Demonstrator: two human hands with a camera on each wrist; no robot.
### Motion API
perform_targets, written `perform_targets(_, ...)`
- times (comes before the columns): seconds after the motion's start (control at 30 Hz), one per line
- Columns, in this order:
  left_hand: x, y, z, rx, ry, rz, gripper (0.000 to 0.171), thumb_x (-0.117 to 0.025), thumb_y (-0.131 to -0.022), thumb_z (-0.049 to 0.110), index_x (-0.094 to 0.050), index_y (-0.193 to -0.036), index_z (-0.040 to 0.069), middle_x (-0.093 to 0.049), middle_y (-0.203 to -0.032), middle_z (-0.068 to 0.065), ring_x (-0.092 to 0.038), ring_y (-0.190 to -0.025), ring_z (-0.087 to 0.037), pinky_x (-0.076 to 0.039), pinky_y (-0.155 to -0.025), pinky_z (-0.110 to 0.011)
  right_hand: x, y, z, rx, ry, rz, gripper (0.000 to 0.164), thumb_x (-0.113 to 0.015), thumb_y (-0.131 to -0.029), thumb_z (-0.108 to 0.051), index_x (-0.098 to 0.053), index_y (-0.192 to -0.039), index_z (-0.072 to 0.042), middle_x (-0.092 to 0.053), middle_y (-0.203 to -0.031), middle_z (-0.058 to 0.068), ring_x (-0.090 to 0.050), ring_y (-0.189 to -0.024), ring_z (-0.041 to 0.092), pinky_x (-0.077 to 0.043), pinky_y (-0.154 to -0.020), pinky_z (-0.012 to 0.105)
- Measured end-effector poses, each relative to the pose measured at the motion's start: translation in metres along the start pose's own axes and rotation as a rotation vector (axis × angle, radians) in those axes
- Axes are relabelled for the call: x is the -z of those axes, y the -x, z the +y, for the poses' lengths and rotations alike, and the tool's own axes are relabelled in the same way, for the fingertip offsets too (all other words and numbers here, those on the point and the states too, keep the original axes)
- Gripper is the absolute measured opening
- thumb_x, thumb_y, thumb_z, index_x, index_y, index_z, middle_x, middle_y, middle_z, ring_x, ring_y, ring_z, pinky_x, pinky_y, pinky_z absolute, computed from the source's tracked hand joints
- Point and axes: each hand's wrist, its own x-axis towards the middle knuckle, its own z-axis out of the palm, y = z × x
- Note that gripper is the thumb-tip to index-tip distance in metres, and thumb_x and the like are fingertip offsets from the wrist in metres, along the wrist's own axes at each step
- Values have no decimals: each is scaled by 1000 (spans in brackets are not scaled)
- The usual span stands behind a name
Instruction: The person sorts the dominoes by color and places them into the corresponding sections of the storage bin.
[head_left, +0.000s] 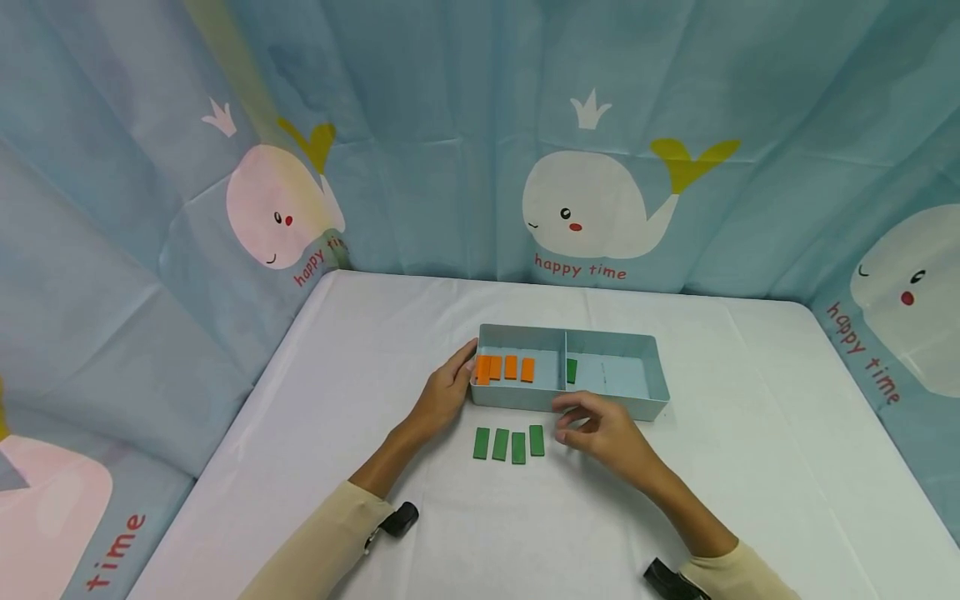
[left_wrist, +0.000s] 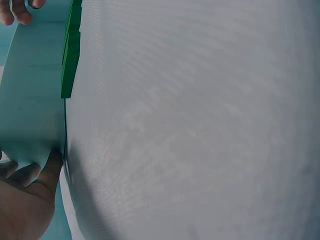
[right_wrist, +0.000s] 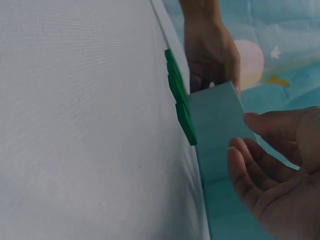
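A light blue two-compartment box (head_left: 517, 400) stands on the table. My left hand (head_left: 441, 398) holds its left end, with the thumb (left_wrist: 51, 170) against the near corner in the left wrist view. Several orange tiles (head_left: 511, 367) are in the left compartment, and one green tile (head_left: 572, 371) is in the right one beside the divider (head_left: 566, 358). In front of the box lies a row of several green tiles (head_left: 518, 447). My right hand (head_left: 603, 433) hovers at the box's near wall, right of that row, fingers loosely bent and nothing visible between them.
A white cloth (head_left: 750, 417) covers the table. Behind and beside it hang light blue curtains (head_left: 420, 167) printed with whales. Black wrist cameras (head_left: 401, 519) sit at both beige sleeves (head_left: 322, 542).
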Motion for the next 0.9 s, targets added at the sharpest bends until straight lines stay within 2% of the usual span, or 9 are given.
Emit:
perform_targets(0.17,0,0,-1,-1,1,-1,54,-39,-118,26,-31,-168,10,-34,-173,-3,-28,-161,-24,-25,-131,-50,-6,0,0,-29,11,-20,41,-83,-90,-5,-70,-129,-1,-72,-124,19,-74,-100,22,-64,-78,30)
perform_targets(0.43,1,0,-1,0,4,-7,53,-40,-117,24,-31,-168,11,-35,-172,-3,-29,-160,-24,-25,-131,-50,-13,-1,1,-84,30,-62,42,-83,-89,-3,-70,-130,-3,-74,-116,16,-74,-99,24,-63,-80,28)
perform_targets(0.6,1,1,-1,0,2,-5,53,-40,-118,26,-31,-168,11,-35,-172,-4,-29,-160,-25,-25,-131,-51,-18,-3,4,-100,43,-82,42,-83,-89,-1,-71,-129,-4,-73,-121,14,-73,-102,27,-62,-82,27)
perform_targets(0.9,0,0,0,18,2,-3,53,-40,-117,24,-31,-168,9,-35,-172,-3,-29,-161,-24,-25,-131,-50,-29,-7,4,-143,105,-74,47,-87,-81,6,-74,-125,-6,-71,-118,10,-69,-96,23,-60,-78,25)
